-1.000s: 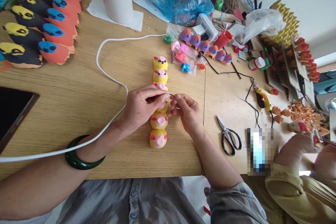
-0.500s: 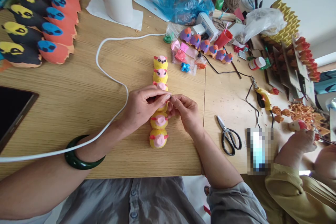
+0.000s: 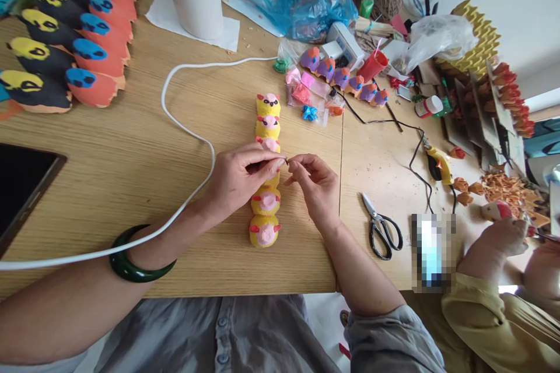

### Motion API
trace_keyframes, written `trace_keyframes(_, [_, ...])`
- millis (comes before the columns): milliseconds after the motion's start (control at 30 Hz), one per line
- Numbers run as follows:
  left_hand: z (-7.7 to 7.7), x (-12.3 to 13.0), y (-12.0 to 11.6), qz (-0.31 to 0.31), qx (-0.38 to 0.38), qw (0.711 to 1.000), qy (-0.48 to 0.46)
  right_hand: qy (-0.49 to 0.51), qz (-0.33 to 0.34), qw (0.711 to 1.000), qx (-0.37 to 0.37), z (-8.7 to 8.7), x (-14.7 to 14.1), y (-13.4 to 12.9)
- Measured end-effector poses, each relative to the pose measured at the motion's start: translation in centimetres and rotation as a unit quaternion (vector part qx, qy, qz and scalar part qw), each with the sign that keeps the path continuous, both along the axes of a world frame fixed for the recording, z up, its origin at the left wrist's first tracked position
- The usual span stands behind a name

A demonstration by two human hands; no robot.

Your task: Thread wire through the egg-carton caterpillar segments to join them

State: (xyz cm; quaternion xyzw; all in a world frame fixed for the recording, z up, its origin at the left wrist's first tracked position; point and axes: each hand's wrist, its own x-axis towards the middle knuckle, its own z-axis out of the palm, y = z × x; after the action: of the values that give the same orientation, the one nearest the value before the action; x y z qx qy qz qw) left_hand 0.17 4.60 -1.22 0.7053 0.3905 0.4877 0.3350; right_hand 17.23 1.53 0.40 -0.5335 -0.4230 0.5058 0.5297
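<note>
A row of yellow egg-carton cups [image 3: 266, 224] with pink clay faces and red ears lies upright along the table before me. The far two faces carry black marks; the nearest two are plain pink. Over the middle of the row, my left hand [image 3: 245, 178] pinches a tiny dark piece of modelling clay [image 3: 286, 161] between thumb and forefinger. My right hand [image 3: 315, 189] is just right of the row, its thumb and forefinger closed at the other side of that piece. Some middle cups are hidden under my left hand.
A white cable [image 3: 210, 145] runs past my left forearm. Black-handled scissors [image 3: 380, 227] lie to the right, near a co-worker's hand [image 3: 503, 239]. Clay packets [image 3: 301, 92] and a purple cup row [image 3: 341, 77] lie beyond; painted rows [image 3: 94, 55] stand far left.
My right hand has shifted slightly right, leaving a small gap between the two hands' fingertips where the dark piece now shows. My left hand stays almost in place.
</note>
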Motion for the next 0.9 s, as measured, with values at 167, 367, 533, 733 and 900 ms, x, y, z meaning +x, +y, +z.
trace_keyframes(167, [0.14, -0.07, -0.07, -0.004, 0.02, 0.999, 0.028, -0.007, 0.014, 1.0, -0.023, 0.35, -0.01, -0.07])
trace_keyframes(367, [0.11, -0.1, -0.12, -0.009, 0.002, 1.0, 0.024, 0.015, 0.025, 0.999, -0.04, -0.03, 0.15, -0.04])
trace_keyframes(533, [0.36, 0.01, -0.09, -0.011, -0.008, 1.0, 0.018, 0.03, 0.032, 0.998, -0.049, -0.27, 0.16, 0.04])
trace_keyframes(733, [0.38, 0.02, -0.01, 0.007, -0.013, 1.0, 0.013, 0.084, 0.004, 0.993, -0.079, -0.12, 0.15, 0.33])
trace_keyframes(900, [0.19, -0.1, 0.0, -0.018, -0.037, 0.999, 0.024, 0.112, 0.014, 0.989, -0.099, -0.14, 0.17, 0.48])
